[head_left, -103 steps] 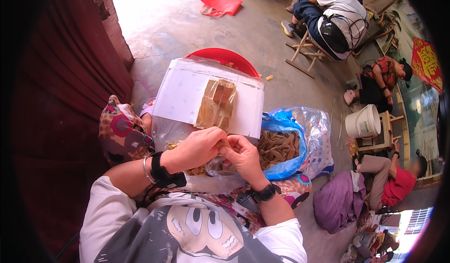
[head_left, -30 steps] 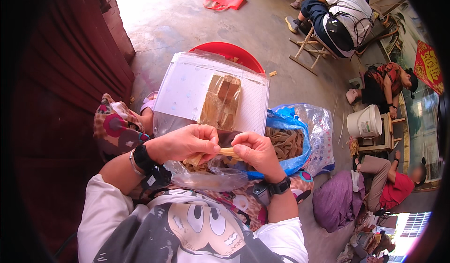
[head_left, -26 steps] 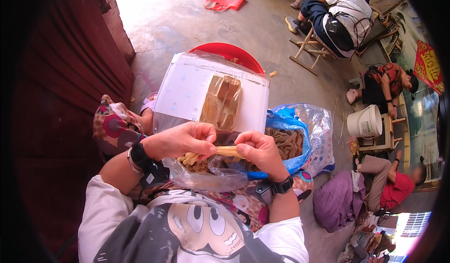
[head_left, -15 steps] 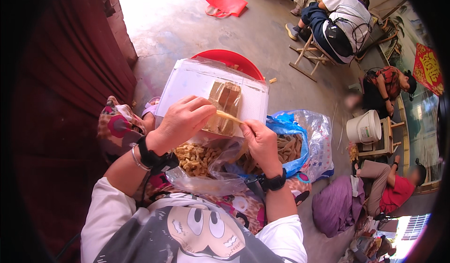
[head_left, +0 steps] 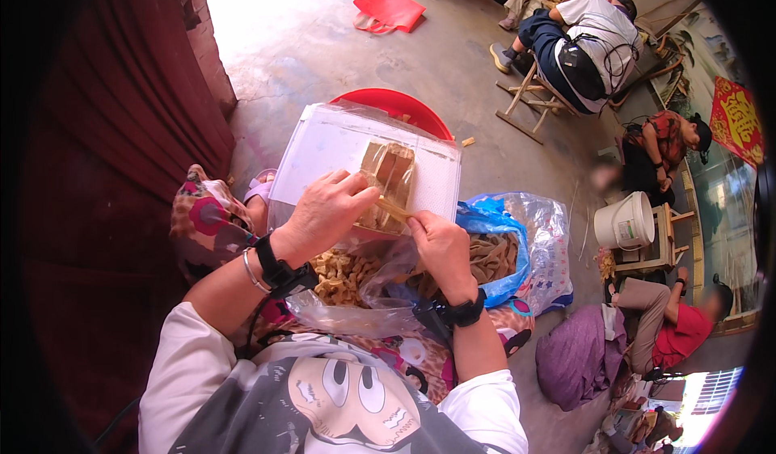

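Observation:
A pale yellow, flat strip (head_left: 394, 209) is stretched between my two hands. Pinched fingers of my left hand (head_left: 323, 211) grip its left end, and my right hand (head_left: 443, 248) holds the other end between thumb and fingers. Just beyond and partly under the strip lies a brown wooden block (head_left: 390, 167) with a lengthwise groove or seam. The block rests on a white board (head_left: 311, 151) with clear plastic over it. Below my hands, small yellow curled pieces (head_left: 343, 274) fill a clear plastic bag. Brown strips (head_left: 495, 256) lie in a blue plastic bag (head_left: 521, 264) beside my right hand.
A red basin (head_left: 404, 105) shows behind the board. Farther off lie a red bag (head_left: 388, 9) and a purple cloth-covered heap (head_left: 578, 357). A white bucket (head_left: 626, 221) stands by a wooden stool (head_left: 667, 240). Several people sit to the right; a dark red curtain (head_left: 121, 130) hangs left.
My left hand has shifted slightly right and down, nearer my right hand. The strip sits a little lower over the block, still held at both ends.

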Action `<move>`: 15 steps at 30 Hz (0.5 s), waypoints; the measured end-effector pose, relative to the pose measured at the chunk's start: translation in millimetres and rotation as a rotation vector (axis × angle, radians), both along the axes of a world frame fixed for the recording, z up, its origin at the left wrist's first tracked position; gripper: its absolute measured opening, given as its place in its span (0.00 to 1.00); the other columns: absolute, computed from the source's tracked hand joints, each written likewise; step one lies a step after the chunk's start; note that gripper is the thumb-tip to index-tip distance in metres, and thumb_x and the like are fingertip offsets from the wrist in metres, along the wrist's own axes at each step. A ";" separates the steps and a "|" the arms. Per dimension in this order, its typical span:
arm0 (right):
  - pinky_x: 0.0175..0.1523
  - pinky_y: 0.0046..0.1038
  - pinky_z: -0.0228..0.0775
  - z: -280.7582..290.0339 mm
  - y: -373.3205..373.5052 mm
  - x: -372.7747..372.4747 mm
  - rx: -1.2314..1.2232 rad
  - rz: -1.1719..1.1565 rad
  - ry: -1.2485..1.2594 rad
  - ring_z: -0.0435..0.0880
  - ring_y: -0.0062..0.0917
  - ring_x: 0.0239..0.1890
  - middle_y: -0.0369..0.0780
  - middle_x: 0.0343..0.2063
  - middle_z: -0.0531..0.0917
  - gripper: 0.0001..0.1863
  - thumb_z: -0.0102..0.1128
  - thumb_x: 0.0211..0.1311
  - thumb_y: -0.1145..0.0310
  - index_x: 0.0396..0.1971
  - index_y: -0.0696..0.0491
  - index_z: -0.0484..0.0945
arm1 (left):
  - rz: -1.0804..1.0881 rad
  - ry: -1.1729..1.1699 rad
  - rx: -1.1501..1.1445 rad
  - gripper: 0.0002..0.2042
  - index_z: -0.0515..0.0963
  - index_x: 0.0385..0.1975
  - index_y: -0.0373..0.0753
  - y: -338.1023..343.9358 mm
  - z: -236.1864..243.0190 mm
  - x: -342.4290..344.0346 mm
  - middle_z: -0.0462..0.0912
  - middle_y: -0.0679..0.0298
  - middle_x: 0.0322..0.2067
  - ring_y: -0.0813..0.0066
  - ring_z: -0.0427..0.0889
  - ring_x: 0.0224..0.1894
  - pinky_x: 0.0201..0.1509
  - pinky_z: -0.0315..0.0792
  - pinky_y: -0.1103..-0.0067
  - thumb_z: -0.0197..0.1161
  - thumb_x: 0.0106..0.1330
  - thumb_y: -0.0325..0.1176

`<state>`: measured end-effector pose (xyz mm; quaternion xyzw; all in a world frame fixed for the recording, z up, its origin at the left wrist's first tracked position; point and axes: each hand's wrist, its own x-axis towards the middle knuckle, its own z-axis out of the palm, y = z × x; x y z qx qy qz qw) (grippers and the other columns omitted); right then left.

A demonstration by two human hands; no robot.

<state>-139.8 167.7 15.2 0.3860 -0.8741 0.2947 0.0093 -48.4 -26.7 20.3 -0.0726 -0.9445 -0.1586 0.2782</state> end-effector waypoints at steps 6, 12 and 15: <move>0.30 0.39 0.71 -10.3 5.6 -1.6 0.154 -0.061 0.100 0.79 0.45 0.25 0.47 0.20 0.79 0.11 0.52 0.60 0.63 0.27 0.53 0.79 | 0.061 -0.164 -0.065 0.08 0.76 0.31 0.41 -6.5 -4.2 3.9 0.75 0.64 0.30 0.63 0.75 0.34 0.36 0.71 0.72 0.59 0.50 0.26; 0.24 0.22 0.69 4.9 24.7 2.5 -0.152 -0.093 -0.553 0.76 0.18 0.16 0.36 0.13 0.77 0.12 0.58 0.62 0.62 0.34 0.56 0.80 | -0.068 -0.554 0.060 0.09 0.77 0.36 0.40 -31.9 10.5 20.8 0.79 0.61 0.39 0.61 0.80 0.34 0.37 0.73 0.73 0.60 0.55 0.28; 0.21 0.12 0.61 6.3 24.6 11.7 -0.327 -0.003 -1.116 0.73 0.11 0.17 0.32 0.16 0.79 0.13 0.57 0.65 0.62 0.32 0.58 0.80 | -0.130 -0.144 0.231 0.13 0.76 0.40 0.41 -12.4 25.7 21.3 0.77 0.60 0.41 0.62 0.80 0.33 0.39 0.74 0.75 0.63 0.52 0.27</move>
